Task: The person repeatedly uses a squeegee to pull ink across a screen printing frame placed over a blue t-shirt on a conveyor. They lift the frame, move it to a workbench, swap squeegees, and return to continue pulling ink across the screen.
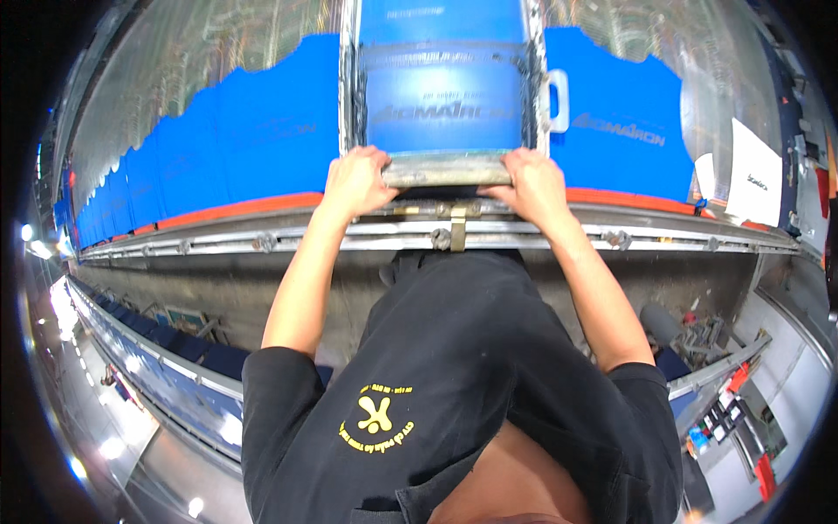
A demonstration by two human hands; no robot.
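A long silkscreen printing frame (449,170) lies across the table in front of me, its near end bar toward my body. My left hand (356,182) is closed around the left end of that bar, fingers over the top and thumb at the near side. At the right end, my right hand (531,185) grips the same bar in a like way. Between the frame's dark-smeared side rails shows a blue surface (441,92) with dark lettering. The frame's near corners are partly hidden by my hands. A pale loop handle (557,100) sticks out from the right rail.
Blue printed panels (262,131) lie on the table at both sides, edged by an orange strip (236,208). A metal rail (375,237) with clamps runs along the near edge. At right lies a white printed sheet (754,179). Another long table (166,371) stands behind me.
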